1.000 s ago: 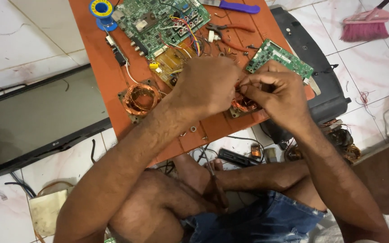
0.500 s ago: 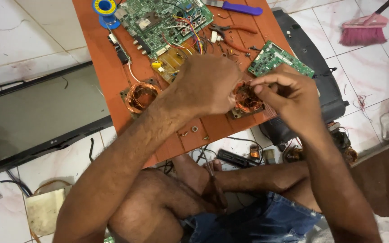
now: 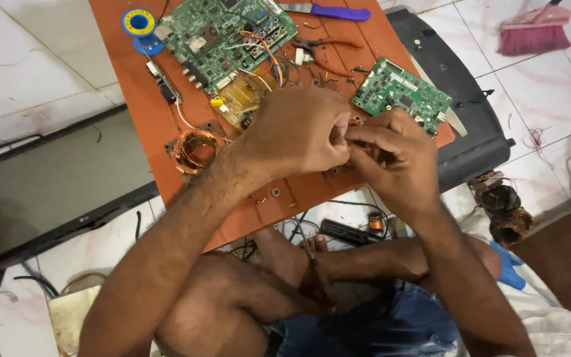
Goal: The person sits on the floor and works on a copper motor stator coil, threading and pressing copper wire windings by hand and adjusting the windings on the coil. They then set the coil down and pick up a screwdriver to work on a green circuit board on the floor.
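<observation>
Centrally, left hand (image 3: 297, 132) and right hand (image 3: 391, 153) pinching a copper coil (image 3: 357, 123), smooth orange board (image 3: 140, 112), second wound coil (image 3: 195, 149)

Both hands meet fingertip to fingertip, left hand (image 3: 299, 132) curled over right hand (image 3: 394, 155).

orange board (image 3: 133, 99) | large green circuit board (image 3: 226, 33) | small green circuit board (image 3: 401, 92) | copper coil (image 3: 194, 149) | solder spool (image 3: 139, 23)

Circuit boards (image 3: 229, 36) crowd ahead; bare board (image 3: 147, 112) left lies open.
</observation>
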